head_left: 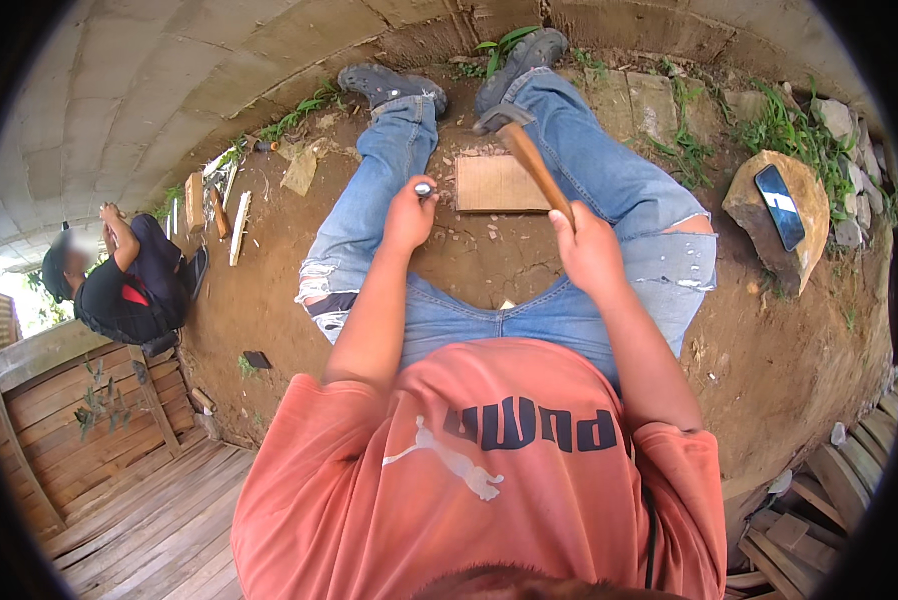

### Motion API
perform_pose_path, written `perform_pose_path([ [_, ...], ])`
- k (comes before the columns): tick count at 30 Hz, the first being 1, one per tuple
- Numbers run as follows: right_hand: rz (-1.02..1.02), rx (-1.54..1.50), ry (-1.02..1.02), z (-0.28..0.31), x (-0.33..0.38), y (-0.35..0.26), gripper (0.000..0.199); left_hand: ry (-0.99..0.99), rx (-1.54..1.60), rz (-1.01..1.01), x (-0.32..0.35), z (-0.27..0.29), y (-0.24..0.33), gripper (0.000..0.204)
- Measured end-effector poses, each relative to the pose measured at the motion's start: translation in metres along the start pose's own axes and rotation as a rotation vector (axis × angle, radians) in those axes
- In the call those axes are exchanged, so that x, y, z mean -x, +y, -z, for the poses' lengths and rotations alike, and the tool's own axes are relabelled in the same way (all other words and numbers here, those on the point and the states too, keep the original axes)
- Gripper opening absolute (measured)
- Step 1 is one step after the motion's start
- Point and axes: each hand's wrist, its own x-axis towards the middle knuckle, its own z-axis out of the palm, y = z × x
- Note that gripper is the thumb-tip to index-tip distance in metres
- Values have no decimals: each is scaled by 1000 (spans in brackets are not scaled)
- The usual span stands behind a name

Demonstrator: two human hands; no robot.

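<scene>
- Wooden-handled claw hammer [525, 150]: dull grey steel head, long reddish-brown shaft, held raised over the gap between the person's legs, head pointing away from the body.
- Right hand [587, 245]: closed tight round the lower end of the shaft.
- Left hand [409, 212]: fingers pinched shut on a small shiny metal piece [424, 188], likely a nail; its length cannot be told.
- Flat rectangular pale wooden board [500, 184]: lies on the bare brown earth [489, 260] between the knees, just beside the left hand and beneath the hammer.
- Handling note, a judgement: stand the metal piece upright on the board, start with light taps, keep the fingertips low and clear of the head.
- Head view, surroundings: dark phone [779, 206] on a tan rock [814, 200] at right; another person [129, 285] crouches well apart at left.
</scene>
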Motion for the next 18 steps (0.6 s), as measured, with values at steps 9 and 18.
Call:
perform_pose_path([
  [9,-220,-211,-23,-11,-31,40,44,113,472,-64,-16,17,8,23],
  [18,-215,-120,-75,-12,-30,32,44,9,327,-21,-20,22,28,22],
])
